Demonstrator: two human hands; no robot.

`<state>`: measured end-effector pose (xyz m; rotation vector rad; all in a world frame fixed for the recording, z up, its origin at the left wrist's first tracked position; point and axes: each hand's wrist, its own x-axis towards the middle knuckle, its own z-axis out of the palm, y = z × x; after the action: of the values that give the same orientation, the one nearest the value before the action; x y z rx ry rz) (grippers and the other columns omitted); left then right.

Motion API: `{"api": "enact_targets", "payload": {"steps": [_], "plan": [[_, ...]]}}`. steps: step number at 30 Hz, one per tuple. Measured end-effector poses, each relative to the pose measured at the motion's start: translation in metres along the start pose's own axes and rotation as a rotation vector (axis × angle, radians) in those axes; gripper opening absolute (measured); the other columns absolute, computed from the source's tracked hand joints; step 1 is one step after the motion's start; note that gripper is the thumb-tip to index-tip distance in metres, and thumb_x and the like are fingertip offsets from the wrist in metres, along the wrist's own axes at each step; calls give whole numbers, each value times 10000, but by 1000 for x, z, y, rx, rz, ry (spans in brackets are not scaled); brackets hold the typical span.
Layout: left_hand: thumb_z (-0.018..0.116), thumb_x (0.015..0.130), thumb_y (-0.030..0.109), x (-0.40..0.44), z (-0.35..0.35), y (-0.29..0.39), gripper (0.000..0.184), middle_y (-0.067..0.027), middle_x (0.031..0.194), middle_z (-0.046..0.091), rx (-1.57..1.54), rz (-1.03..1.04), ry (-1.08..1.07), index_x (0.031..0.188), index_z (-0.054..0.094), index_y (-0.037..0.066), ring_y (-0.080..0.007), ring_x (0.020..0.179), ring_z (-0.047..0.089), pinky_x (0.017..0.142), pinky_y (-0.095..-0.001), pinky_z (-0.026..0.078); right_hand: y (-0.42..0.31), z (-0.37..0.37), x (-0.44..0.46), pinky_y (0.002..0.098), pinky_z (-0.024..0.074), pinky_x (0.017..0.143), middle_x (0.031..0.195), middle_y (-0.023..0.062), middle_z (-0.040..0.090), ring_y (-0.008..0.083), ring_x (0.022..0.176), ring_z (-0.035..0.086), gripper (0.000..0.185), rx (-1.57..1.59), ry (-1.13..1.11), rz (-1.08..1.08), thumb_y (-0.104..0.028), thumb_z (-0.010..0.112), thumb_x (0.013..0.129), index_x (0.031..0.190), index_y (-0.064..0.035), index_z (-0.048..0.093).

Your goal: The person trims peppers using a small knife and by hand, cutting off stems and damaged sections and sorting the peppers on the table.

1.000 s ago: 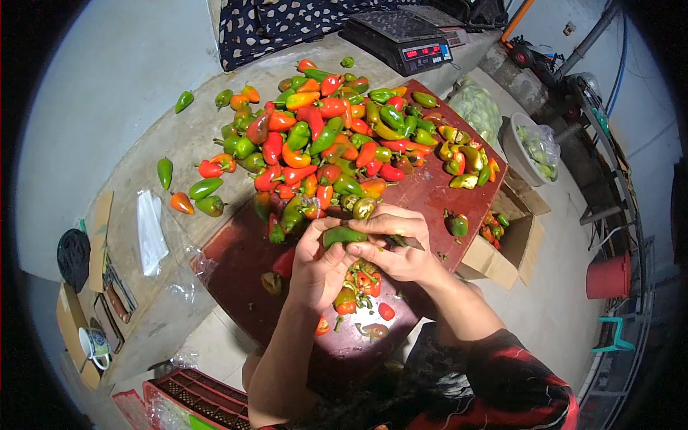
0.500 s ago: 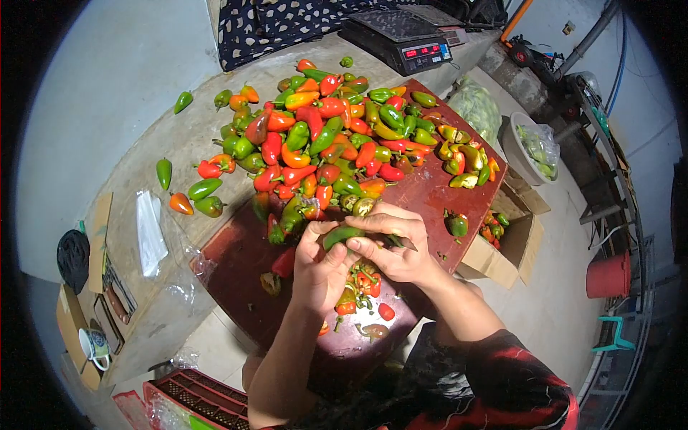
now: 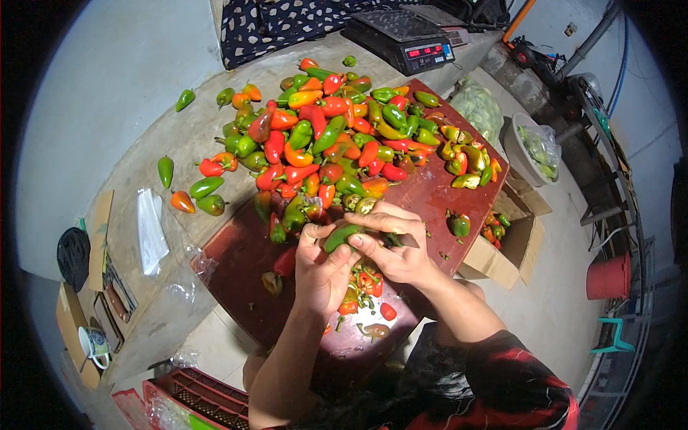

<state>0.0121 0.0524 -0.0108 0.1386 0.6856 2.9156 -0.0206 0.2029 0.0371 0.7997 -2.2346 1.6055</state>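
Observation:
Between both hands is a green pepper (image 3: 340, 237), lying roughly level above the red table (image 3: 251, 301). My left hand (image 3: 320, 266) pinches its left end with thumb and fingers. My right hand (image 3: 393, 247) closes on its right end, and a dark thin piece, perhaps a blade, sticks out past the fingers. Beyond the hands spreads a large pile of red, orange and green peppers (image 3: 314, 136). Cut pepper pieces (image 3: 370, 282) lie on the table below the hands. More cut peppers (image 3: 469, 159) are heaped near the table's right corner.
A black digital scale (image 3: 401, 44) stands at the back. An open cardboard box (image 3: 507, 247) holding peppers is right of the table. White plastic bags (image 3: 150, 233) and a mug (image 3: 94, 345) are at the left. A red crate (image 3: 204, 398) is at the lower left.
The hands stay almost in place around the green pepper, with small shifts of the fingers. The pepper's visible part has changed slightly in tilt.

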Motion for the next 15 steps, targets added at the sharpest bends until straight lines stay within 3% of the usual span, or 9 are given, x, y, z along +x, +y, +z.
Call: {"api": "enact_targets", "payload": {"steps": [6, 15], "plan": [[694, 896, 16, 2, 4, 4, 344, -156, 1209, 612, 6, 7, -38, 1170, 500, 95, -288, 1157, 606, 1052, -450, 480, 1, 6, -1, 276, 387, 577, 669, 7, 511, 110, 600, 469, 302, 39, 64, 69, -142, 801, 814, 1083, -24, 732], [677, 906, 19, 2, -2, 1, 321, -177, 1234, 597, 31, 25, -43, 1167, 508, 99, -322, 1171, 603, 1046, -461, 481, 5, 6, -3, 291, 392, 594, 642, 1, 502, 120, 610, 476, 258, 41, 81, 16, -123, 814, 800, 1025, -28, 732]]}}
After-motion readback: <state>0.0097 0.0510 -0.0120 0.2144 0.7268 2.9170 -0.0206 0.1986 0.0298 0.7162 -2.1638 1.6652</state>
